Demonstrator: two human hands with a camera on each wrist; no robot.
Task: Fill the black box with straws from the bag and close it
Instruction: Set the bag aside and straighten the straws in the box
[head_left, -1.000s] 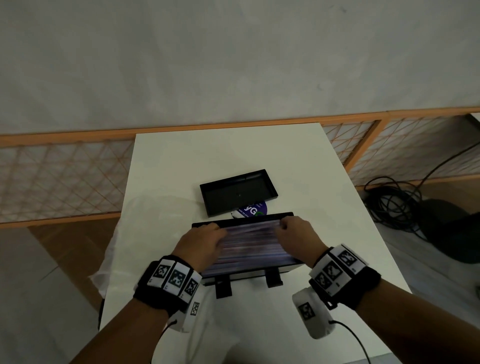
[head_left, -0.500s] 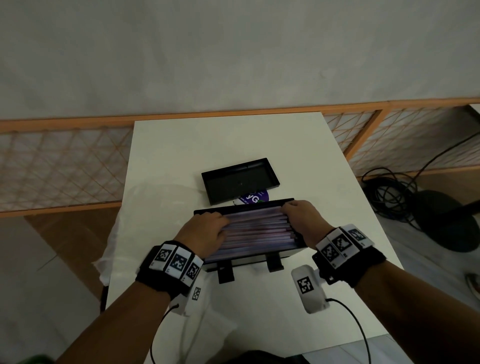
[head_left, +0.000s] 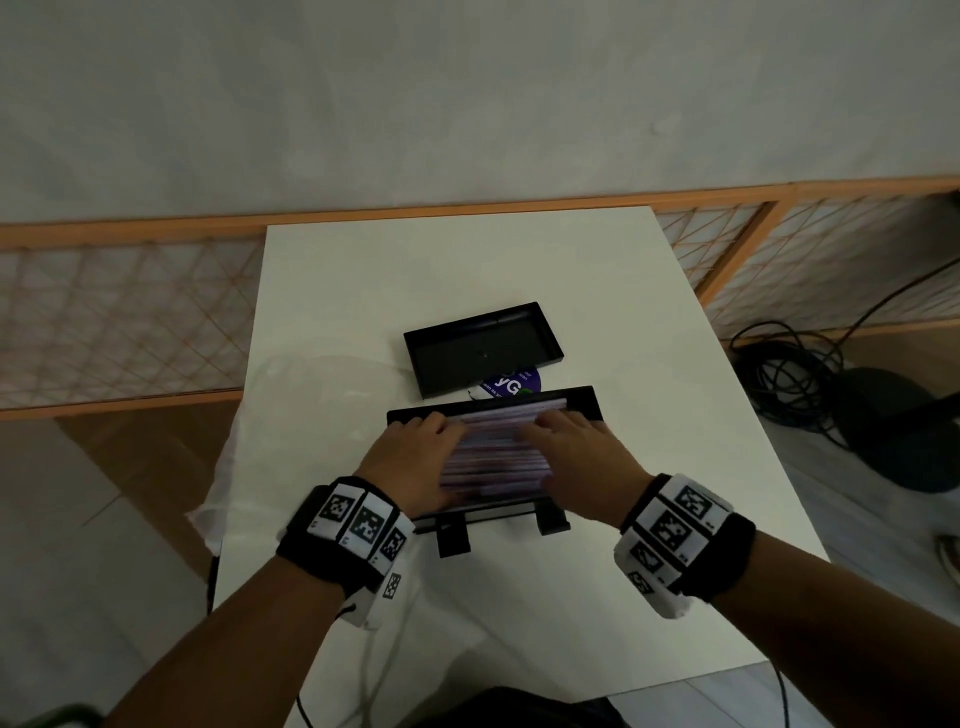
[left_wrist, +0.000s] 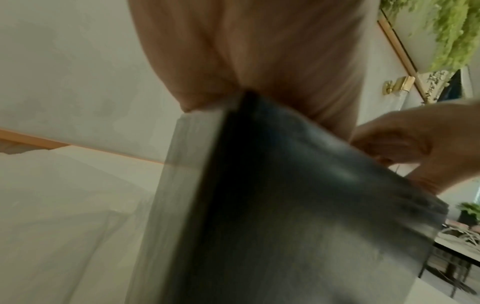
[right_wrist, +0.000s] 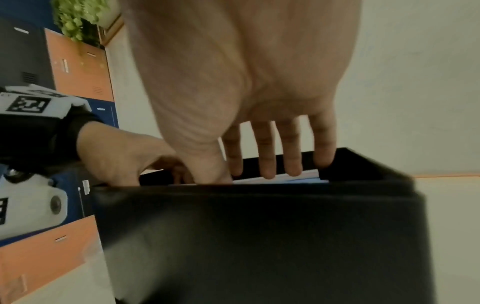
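Black box (head_left: 582, 402) rectangular, matte; pale slender straws (head_left: 493, 447) packed flat inside.

Black box (head_left: 582, 402) open, full of straws (head_left: 493, 447); lid (head_left: 483, 351) behind.

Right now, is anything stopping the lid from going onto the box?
Yes. Both hands, left and right, lie flat on the straws across the open box. The lid sits behind it, untouched.
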